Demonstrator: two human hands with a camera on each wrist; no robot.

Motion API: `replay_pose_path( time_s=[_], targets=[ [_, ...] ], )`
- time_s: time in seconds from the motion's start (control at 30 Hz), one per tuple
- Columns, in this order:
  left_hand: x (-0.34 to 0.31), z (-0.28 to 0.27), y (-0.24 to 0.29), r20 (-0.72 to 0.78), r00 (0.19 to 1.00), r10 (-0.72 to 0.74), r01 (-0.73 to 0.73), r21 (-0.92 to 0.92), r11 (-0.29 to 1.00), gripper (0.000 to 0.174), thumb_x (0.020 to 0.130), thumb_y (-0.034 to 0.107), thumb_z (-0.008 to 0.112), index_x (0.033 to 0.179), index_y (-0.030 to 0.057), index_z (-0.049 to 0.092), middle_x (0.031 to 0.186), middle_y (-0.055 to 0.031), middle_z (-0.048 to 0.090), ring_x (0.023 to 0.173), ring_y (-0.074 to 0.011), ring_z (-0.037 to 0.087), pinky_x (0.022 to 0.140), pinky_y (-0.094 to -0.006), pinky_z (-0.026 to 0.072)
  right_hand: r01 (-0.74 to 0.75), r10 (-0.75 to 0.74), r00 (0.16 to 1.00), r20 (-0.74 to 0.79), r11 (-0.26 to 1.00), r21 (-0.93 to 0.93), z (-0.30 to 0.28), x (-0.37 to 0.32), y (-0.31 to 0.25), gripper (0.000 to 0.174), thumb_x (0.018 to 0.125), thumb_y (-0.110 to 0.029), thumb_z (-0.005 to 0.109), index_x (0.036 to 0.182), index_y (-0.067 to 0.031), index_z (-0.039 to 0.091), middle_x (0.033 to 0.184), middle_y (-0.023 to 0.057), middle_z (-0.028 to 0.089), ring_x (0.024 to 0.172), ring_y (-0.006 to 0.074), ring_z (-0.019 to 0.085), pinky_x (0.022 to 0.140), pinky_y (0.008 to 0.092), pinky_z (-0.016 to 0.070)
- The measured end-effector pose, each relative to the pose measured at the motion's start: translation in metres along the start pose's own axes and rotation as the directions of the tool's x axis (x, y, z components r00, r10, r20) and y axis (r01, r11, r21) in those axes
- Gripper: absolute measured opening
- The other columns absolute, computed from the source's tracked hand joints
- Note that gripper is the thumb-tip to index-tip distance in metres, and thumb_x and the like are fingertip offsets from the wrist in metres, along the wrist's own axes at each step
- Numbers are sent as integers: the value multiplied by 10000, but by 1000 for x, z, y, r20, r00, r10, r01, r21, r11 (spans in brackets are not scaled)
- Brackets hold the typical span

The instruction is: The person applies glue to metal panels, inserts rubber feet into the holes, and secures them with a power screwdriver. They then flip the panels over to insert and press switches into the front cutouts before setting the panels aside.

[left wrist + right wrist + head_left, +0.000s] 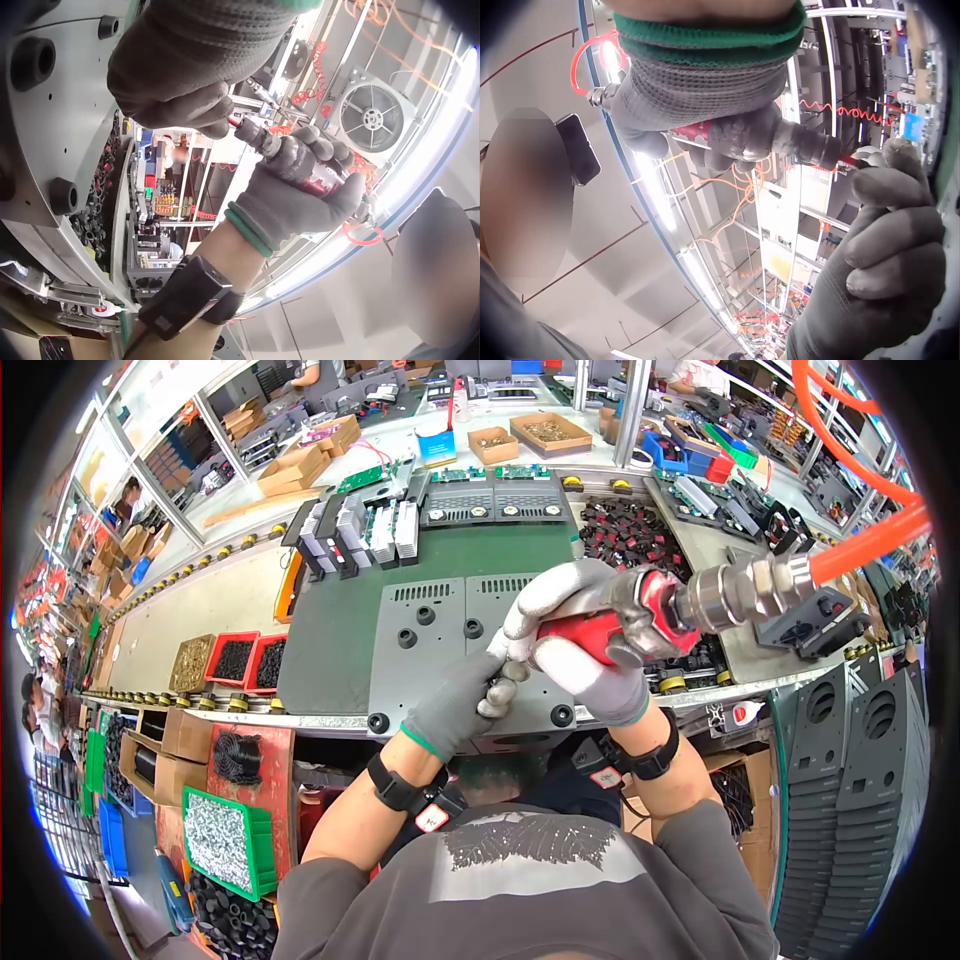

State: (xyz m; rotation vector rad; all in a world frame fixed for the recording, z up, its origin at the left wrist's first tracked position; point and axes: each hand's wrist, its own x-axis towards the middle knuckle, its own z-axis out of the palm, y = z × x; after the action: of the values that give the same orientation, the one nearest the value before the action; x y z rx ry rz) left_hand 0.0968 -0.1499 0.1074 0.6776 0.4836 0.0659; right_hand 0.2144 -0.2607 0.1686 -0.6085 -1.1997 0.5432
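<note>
A red and metal air driver [575, 637] is gripped by the gloved right hand [590, 650], its hose end up to the right. Beside it, the gloved left hand [462, 695] has curled fingers, thumb and forefinger pinching at the driver's tip. Both hands are over a grey metal panel [415, 670] with black round feet [425, 616]. In the left wrist view, the left hand [180, 71] meets the red bit [234, 121]. The right wrist view shows the bit [847, 160] reaching the left fingertips [870, 184]; any small part between them is hidden.
Red bins [233, 658] of black parts are on the left. Behind the panel stand heat sinks [406, 532] and circuit boards [459, 475]. Dark-red parts [630, 540] lie back right. An orange hose [870, 545] crosses the upper right; stacked panels [815, 770] stand at right.
</note>
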Motion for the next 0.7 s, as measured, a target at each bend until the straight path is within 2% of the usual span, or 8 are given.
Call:
replay_pose_path(
  time_s=[0.13,0.2,0.23,0.3,0.33,0.43,0.57,0.7],
  targets=[
    [-2,-17,10,-22,994,108,-76,569,819,368,1044,330,427,1103,11,600,731,-3,544,548,-38,431,412,-170,325,-75,80,995,65,994,-76,0,3,-2,306,773,88,630,1041,-41,562,948,57,619,878,153,638,793,302,529],
    [-14,1,33,-275,911,309,26,784,620,408,1013,411,481,1070,57,675,680,30,526,554,-50,437,469,-215,384,-61,61,998,14,998,1,0,5,-2,298,772,98,622,1030,-40,569,926,55,622,880,152,642,804,301,531],
    [5,-46,38,-83,883,462,-178,852,493,427,946,476,570,1097,98,700,749,7,617,622,-89,544,610,-257,467,-17,19,999,40,999,-50,-4,11,-3,291,779,104,613,1031,-37,572,909,56,623,877,158,644,807,304,536],
    [34,-84,60,-94,734,673,-1,990,139,436,881,485,643,1084,103,689,891,-62,701,796,-179,658,761,-314,503,-2,3,1000,16,995,-102,-12,14,-1,273,790,96,615,1029,-31,574,927,68,637,878,155,643,796,317,543],
    [40,-89,69,-93,737,670,-1,990,138,436,881,485,643,1084,103,689,891,-62,701,796,-179,658,761,-314,503,-3,3,1000,0,999,-46,-15,17,-2,265,793,91,618,1025,-28,576,937,74,642,876,151,641,789,317,546],
    [51,-94,84,-232,762,604,462,848,-257,410,808,479,706,991,114,672,984,-114,707,925,-309,670,840,-386,498,-4,-1,999,-40,992,-122,-30,30,1,257,800,62,618,1038,-29,584,891,71,652,787,133,638,692,281,542],
    [71,-83,96,-160,799,580,410,851,-330,390,791,450,717,1017,134,686,1001,-92,710,950,-279,672,844,-366,498,-34,3,986,-165,982,-185,-57,43,15,254,798,55,626,1033,-33,586,872,72,652,723,112,626,607,252,519],
    [106,-44,92,90,899,429,43,956,-292,404,785,395,719,1122,173,689,1020,-90,709,945,-270,673,842,-363,511,-131,47,945,-323,961,-242,-80,58,35,209,807,17,670,1005,-6,607,828,65,658,661,93,631,511,222,486]
  ],
)
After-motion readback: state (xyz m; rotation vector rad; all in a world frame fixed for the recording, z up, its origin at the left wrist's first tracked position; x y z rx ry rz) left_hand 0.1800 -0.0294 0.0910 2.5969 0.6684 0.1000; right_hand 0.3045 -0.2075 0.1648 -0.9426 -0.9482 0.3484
